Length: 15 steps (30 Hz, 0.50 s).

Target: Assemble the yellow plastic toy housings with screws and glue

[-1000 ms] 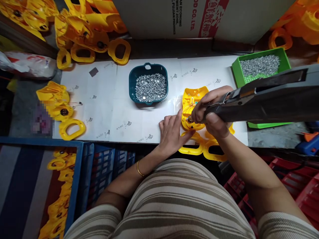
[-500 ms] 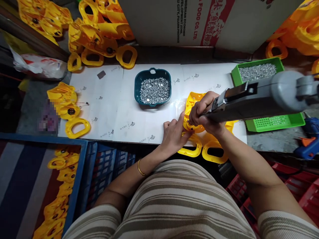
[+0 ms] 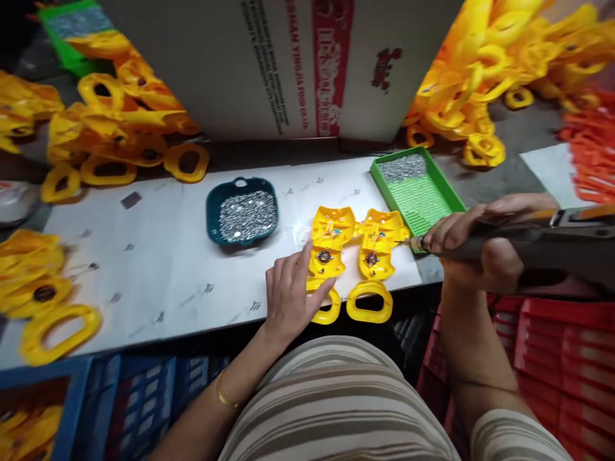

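Note:
Two yellow plastic shells lie side by side at the near edge of the white work surface: the left shell and the right shell, each with a loop handle over the edge. My left hand rests flat on the left shell's lower part, fingers stretched out. My right hand is closed round a dark electric screwdriver, whose tip sits just right of the right shell, lifted off it.
A teal bowl of screws stands left of the shells; a green tray with screws is behind right. Yellow shells are heaped at far left, far right and near left. A cardboard box stands behind. Red crates sit lower right.
My right hand has pulled the screwdriver off the shell and away to the right, so both shells now show. The view has swung to the right. My left hand stays on the left shell.

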Each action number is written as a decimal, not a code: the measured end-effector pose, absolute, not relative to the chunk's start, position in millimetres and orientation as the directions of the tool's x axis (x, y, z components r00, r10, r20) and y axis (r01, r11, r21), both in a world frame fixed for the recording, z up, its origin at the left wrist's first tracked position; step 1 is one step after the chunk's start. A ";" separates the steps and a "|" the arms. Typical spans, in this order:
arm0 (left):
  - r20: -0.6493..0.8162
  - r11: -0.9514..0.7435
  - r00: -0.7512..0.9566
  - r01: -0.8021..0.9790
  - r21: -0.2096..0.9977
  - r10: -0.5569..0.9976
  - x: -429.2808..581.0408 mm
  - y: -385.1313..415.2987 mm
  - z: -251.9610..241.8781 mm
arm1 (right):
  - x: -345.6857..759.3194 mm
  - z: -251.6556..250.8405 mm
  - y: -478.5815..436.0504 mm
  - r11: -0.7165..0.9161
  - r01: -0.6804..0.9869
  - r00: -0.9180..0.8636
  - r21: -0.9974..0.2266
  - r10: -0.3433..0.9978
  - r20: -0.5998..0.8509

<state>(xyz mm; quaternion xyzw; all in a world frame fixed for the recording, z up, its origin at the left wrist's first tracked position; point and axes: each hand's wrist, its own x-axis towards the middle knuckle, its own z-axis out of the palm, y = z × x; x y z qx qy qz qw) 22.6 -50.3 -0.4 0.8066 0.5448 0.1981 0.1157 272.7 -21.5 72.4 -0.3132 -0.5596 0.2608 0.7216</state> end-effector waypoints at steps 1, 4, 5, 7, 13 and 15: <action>0.248 -0.500 0.435 0.779 0.378 0.866 24.9 -53.1 1.2 | 285.2 68.4 -24.3 0.675 0.046 0.293 -0.736 0.696 0.656; 0.234 -0.780 0.752 0.543 0.311 0.616 33.9 -59.7 3.7 | 312.3 50.3 -28.1 0.608 0.165 0.404 -0.777 0.677 0.616; 0.197 -0.823 0.812 0.486 0.294 0.550 36.5 -60.6 3.4 | 317.2 43.9 -28.3 0.577 0.167 0.447 -0.800 0.678 0.583; 0.137 -0.862 0.867 0.436 0.259 0.480 39.5 -59.8 1.3 | 322.0 32.3 -27.5 0.524 0.136 0.504 -0.841 0.695 0.514; 0.159 -0.900 0.887 0.418 0.124 0.434 28.4 -45.3 -0.5 | 326.1 20.6 -26.6 0.477 0.076 0.397 -0.875 0.791 0.466; 0.171 -0.914 0.898 0.397 0.087 0.406 19.4 -38.4 2.5 | 330.3 25.3 -37.8 0.439 0.176 0.405 -0.881 0.783 0.471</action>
